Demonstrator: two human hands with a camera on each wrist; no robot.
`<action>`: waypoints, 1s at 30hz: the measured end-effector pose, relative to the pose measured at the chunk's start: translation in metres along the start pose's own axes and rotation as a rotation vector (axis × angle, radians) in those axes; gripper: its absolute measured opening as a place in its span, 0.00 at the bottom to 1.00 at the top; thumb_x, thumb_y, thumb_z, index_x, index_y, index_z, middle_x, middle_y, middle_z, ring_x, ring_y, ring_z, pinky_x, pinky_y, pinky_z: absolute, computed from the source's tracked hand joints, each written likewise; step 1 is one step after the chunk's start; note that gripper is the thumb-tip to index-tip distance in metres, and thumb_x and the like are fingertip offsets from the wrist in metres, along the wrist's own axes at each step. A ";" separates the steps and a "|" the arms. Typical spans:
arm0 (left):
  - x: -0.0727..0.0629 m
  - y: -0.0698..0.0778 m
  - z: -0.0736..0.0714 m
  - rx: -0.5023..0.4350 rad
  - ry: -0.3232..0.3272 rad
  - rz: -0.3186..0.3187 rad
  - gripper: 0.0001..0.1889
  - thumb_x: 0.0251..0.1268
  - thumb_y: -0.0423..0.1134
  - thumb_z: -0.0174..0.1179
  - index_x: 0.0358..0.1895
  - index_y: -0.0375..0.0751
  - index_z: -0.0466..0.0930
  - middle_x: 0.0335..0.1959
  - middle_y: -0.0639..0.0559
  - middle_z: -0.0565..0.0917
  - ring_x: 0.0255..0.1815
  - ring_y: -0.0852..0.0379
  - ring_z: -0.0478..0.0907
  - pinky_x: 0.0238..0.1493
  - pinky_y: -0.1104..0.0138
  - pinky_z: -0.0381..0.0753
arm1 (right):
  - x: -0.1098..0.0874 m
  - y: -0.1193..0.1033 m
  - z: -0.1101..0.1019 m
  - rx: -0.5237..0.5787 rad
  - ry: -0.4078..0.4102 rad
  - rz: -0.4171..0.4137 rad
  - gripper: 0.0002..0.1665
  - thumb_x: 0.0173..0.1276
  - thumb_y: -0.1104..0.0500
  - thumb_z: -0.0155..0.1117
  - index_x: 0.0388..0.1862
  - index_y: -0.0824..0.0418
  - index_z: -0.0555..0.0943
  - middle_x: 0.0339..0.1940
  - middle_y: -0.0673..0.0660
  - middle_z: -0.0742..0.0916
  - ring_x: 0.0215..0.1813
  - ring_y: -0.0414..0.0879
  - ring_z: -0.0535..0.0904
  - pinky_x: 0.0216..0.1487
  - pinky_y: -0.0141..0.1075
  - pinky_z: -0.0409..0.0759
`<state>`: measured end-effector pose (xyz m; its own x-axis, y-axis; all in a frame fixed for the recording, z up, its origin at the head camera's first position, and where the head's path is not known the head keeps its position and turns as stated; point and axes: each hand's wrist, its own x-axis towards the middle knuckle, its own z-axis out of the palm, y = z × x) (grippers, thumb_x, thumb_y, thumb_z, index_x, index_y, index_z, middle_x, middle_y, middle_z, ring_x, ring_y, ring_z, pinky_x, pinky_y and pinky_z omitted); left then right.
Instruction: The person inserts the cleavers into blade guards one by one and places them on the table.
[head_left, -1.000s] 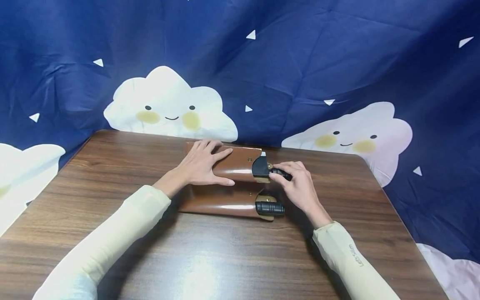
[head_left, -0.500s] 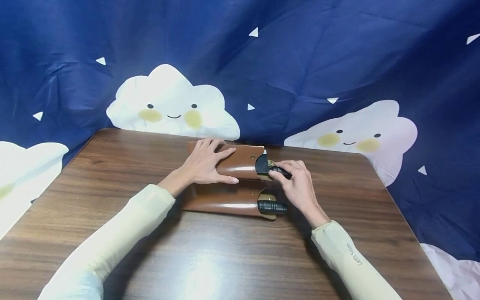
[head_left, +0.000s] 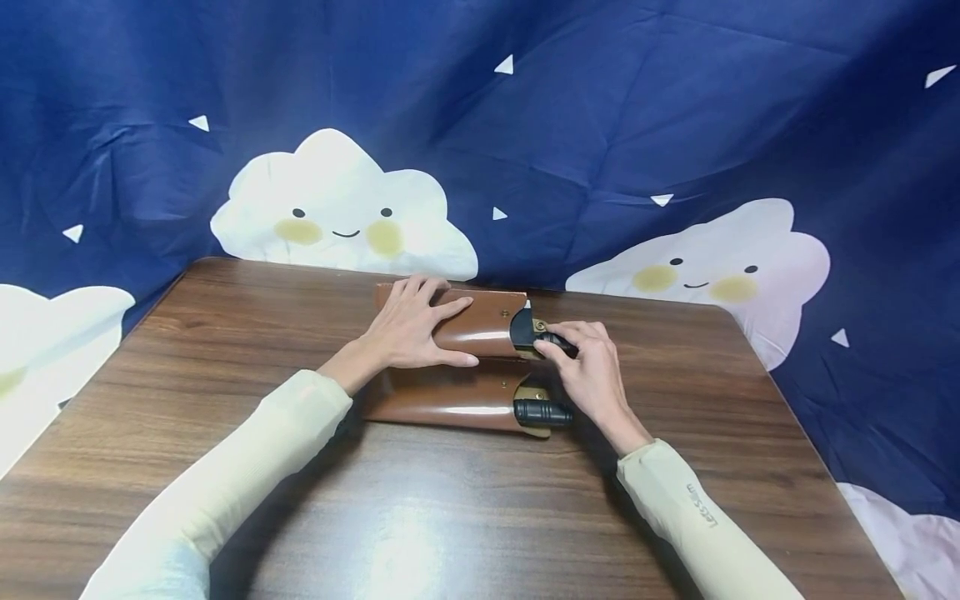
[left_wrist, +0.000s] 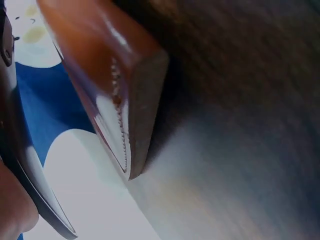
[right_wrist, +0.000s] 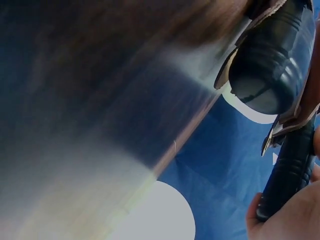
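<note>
A brown leather sheath (head_left: 476, 333) lies at the back of the table, and my left hand (head_left: 408, 325) rests spread across it, thumb along its near side. From the sheath's right mouth sticks a black ridged handle (right_wrist: 290, 170), which my right hand (head_left: 594, 362) grips with fingers and thumb. A dark flat piece (head_left: 522, 327) shows in that mouth; what is deeper inside is hidden. Just in front lies a second brown sheath (head_left: 442, 402) with another black handle (head_left: 543, 412) jutting out at the right. Its stitched end shows in the left wrist view.
Both sheaths are on a dark wood table (head_left: 420, 517) with rounded back corners. A blue curtain (head_left: 525, 150) printed with white clouds hangs right behind the table's far edge.
My right hand and the handle it grips have shifted very slightly left, toward the sheath. The left hand keeps its place on the back sheath.
</note>
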<state>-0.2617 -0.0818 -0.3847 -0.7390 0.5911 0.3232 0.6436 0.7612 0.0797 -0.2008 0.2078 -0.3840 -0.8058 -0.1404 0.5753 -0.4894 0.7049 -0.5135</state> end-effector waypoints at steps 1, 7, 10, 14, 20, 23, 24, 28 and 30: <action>0.000 0.000 0.000 0.008 -0.007 -0.001 0.53 0.46 0.85 0.54 0.75 0.57 0.71 0.67 0.43 0.68 0.66 0.39 0.62 0.66 0.45 0.58 | 0.000 0.000 0.000 0.004 -0.004 0.002 0.19 0.63 0.58 0.77 0.48 0.68 0.88 0.46 0.61 0.89 0.48 0.55 0.78 0.48 0.46 0.73; -0.001 -0.002 -0.005 0.055 -0.069 -0.005 0.55 0.47 0.86 0.51 0.77 0.59 0.67 0.72 0.42 0.66 0.71 0.39 0.60 0.69 0.46 0.56 | 0.003 0.002 -0.001 0.030 -0.045 0.045 0.18 0.61 0.58 0.78 0.47 0.66 0.89 0.44 0.58 0.90 0.48 0.53 0.79 0.48 0.43 0.74; 0.000 -0.002 -0.005 0.054 -0.081 0.000 0.54 0.50 0.85 0.50 0.78 0.58 0.65 0.74 0.42 0.64 0.73 0.40 0.58 0.71 0.46 0.54 | 0.006 0.001 -0.004 0.035 -0.060 0.075 0.17 0.61 0.57 0.78 0.46 0.66 0.89 0.44 0.58 0.90 0.48 0.53 0.79 0.47 0.42 0.75; 0.000 -0.003 -0.004 0.059 -0.068 0.000 0.52 0.53 0.83 0.50 0.79 0.57 0.64 0.76 0.41 0.63 0.75 0.41 0.57 0.73 0.45 0.53 | 0.009 0.001 -0.005 0.042 -0.076 0.112 0.18 0.62 0.56 0.78 0.47 0.65 0.89 0.45 0.59 0.90 0.48 0.53 0.79 0.47 0.42 0.75; 0.004 -0.006 -0.002 0.079 -0.081 -0.003 0.50 0.58 0.82 0.48 0.79 0.56 0.63 0.78 0.41 0.62 0.78 0.41 0.54 0.74 0.44 0.50 | 0.013 0.003 -0.003 0.058 -0.083 0.158 0.18 0.62 0.56 0.78 0.48 0.64 0.90 0.46 0.58 0.90 0.48 0.53 0.79 0.47 0.43 0.74; 0.004 -0.007 0.000 0.071 -0.104 -0.012 0.50 0.59 0.81 0.47 0.80 0.55 0.61 0.79 0.42 0.59 0.79 0.41 0.53 0.76 0.44 0.47 | 0.014 0.004 -0.001 0.059 -0.088 0.168 0.18 0.62 0.55 0.78 0.48 0.64 0.90 0.46 0.58 0.90 0.48 0.53 0.79 0.48 0.44 0.74; 0.004 -0.007 0.001 0.065 -0.111 -0.015 0.50 0.59 0.81 0.47 0.80 0.55 0.61 0.79 0.42 0.59 0.79 0.41 0.53 0.76 0.44 0.46 | 0.015 0.004 0.000 0.059 -0.089 0.169 0.18 0.62 0.55 0.78 0.48 0.64 0.90 0.46 0.58 0.90 0.49 0.53 0.79 0.48 0.44 0.75; 0.003 -0.008 0.004 0.047 -0.132 -0.025 0.50 0.61 0.80 0.46 0.80 0.54 0.60 0.80 0.42 0.57 0.80 0.42 0.51 0.77 0.44 0.44 | 0.016 0.005 0.003 0.059 -0.096 0.175 0.18 0.62 0.56 0.78 0.47 0.64 0.90 0.46 0.58 0.90 0.48 0.53 0.79 0.48 0.44 0.75; 0.003 -0.008 0.004 0.040 -0.139 -0.029 0.50 0.61 0.80 0.46 0.81 0.54 0.59 0.81 0.42 0.56 0.80 0.42 0.50 0.77 0.45 0.43 | 0.017 0.005 0.003 0.058 -0.099 0.178 0.18 0.62 0.56 0.78 0.47 0.64 0.90 0.46 0.58 0.90 0.47 0.53 0.79 0.47 0.43 0.75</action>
<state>-0.2702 -0.0851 -0.3886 -0.7792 0.5982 0.1870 0.6156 0.7866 0.0485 -0.2184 0.2069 -0.3790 -0.9086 -0.0866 0.4085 -0.3523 0.6840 -0.6387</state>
